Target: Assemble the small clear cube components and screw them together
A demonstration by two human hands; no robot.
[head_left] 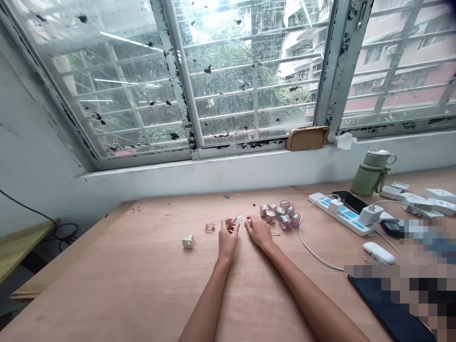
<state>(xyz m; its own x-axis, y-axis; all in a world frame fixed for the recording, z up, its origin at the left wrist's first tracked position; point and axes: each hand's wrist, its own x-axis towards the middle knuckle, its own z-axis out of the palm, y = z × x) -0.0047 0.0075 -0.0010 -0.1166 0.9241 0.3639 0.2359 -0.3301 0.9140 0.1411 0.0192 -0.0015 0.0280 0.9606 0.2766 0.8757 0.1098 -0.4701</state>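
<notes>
Near the middle of the wooden table, my left hand [228, 234] pinches a small clear and white piece [237, 220] between thumb and fingers. Just to its right, my right hand [259, 231] rests low with its fingers curled together; whatever they hold is too small to name. A group of several small clear-pinkish containers with pale labels [280, 213] stands to the right of my right hand. Left of my left hand are a small pale-brown frame-like piece [209, 227] and a small greenish-white box [188, 242]. A thin stick-like item [275, 233] lies beside my right wrist.
On the right, a white power strip [342, 213] with chargers and a looping cable lies before a green bottle [369, 173]. A white case [379, 253] and a dark tablet-like object [388, 308] are nearer. A blue scrap [227, 196] lies near the wall.
</notes>
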